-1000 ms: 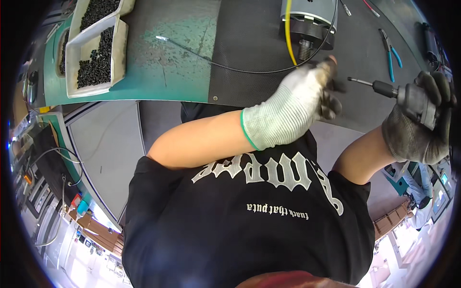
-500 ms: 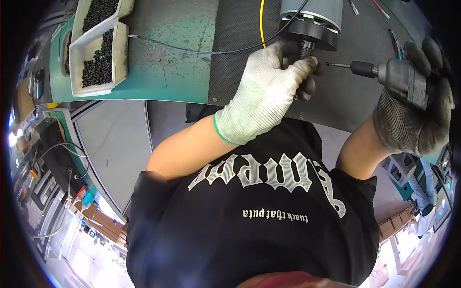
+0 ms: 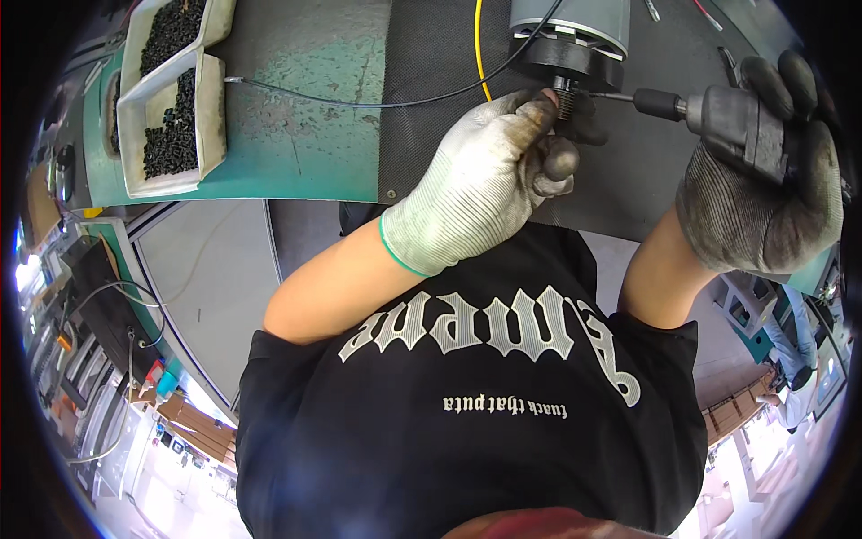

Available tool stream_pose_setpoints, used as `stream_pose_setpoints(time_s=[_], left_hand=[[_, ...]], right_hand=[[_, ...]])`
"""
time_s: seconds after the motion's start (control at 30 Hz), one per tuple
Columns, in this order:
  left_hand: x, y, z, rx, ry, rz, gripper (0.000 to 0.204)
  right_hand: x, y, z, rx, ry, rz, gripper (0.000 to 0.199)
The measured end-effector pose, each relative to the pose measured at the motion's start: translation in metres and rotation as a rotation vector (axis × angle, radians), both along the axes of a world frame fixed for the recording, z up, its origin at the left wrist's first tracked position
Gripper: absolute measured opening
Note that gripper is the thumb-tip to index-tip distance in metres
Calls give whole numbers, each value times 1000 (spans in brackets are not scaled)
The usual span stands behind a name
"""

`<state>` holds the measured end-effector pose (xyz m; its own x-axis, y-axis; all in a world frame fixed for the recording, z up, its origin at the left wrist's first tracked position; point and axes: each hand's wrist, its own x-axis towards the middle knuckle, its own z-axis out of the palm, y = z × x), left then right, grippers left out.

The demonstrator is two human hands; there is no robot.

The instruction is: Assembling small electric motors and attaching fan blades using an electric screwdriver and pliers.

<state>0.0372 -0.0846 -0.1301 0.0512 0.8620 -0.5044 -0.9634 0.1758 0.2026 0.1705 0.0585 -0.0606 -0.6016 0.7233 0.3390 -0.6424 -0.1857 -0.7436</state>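
A grey cylindrical motor (image 3: 575, 18) with a black end ring lies at the top, its black threaded shaft (image 3: 564, 97) pointing toward me. My left hand (image 3: 485, 175), in a white glove with dirty grey fingertips, is closed around that shaft; a bare fingertip shows at its left side and a dark finger is partly behind it. My right hand (image 3: 763, 189), in a dark grey glove, grips a power screwdriver (image 3: 741, 126). The thin bit (image 3: 615, 96) points left, its tip at the right side of the shaft. Whether it touches a screw there is hidden.
Two white bins (image 3: 214, 121) of small black parts stand at the left of the green and dark-matted bench (image 3: 305, 171). A black cable (image 3: 386, 104) and a yellow wire (image 3: 479, 45) run to the motor area. A person (image 3: 795, 395) is in the right background.
The screwdriver has moved left, bringing its bit from a gap away up to the shaft. My left fingers have shifted on the shaft, with the lower ones curled toward me.
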Motion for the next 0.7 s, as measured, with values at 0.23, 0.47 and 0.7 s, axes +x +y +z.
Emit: stream_pose_setpoints(time_s=[0.23,0.47,0.7], left_hand=[[-3,0,-10,176,-132,-40,24],[-4,5,-3,111,60,-64,26],[-8,-3,-1,81,245,-37,25]], right_hand=[[-15,-17,-3,-68,182,238,30],[-5,-18,-19,-254,301,74,30],[-15,-20,-31,847,-720,-982,29]])
